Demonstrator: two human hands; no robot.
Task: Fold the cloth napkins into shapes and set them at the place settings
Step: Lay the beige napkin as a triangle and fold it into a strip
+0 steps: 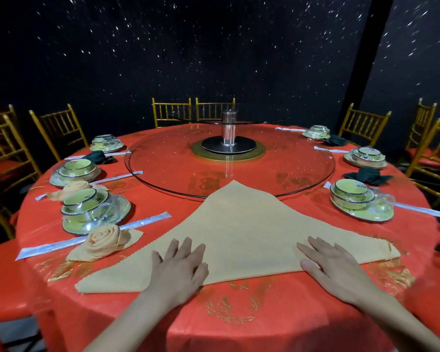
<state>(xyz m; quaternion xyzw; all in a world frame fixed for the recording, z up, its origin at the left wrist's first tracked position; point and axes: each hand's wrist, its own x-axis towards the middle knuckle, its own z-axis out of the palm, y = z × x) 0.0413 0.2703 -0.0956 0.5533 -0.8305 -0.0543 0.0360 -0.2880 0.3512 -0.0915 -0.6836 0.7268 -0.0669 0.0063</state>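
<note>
A peach cloth napkin (239,229) lies folded into a big triangle on the red tablecloth in front of me, its tip pointing away toward the glass turntable. My left hand (179,268) rests flat on its near edge left of centre, fingers straight. My right hand (330,268) lies flat on the near edge toward the right corner. A finished peach rose-shaped napkin (104,241) sits at the near left setting, and another peach rose napkin (74,188) lies farther back on the left.
A glass turntable (163,158) fills the table's middle. Wrapped bowl-and-plate sets stand at the left (94,209) and right (361,199), with wrapped chopsticks (92,237) beside them. Dark folded napkins (368,175) lie at the other settings. Gold chairs (59,130) ring the table.
</note>
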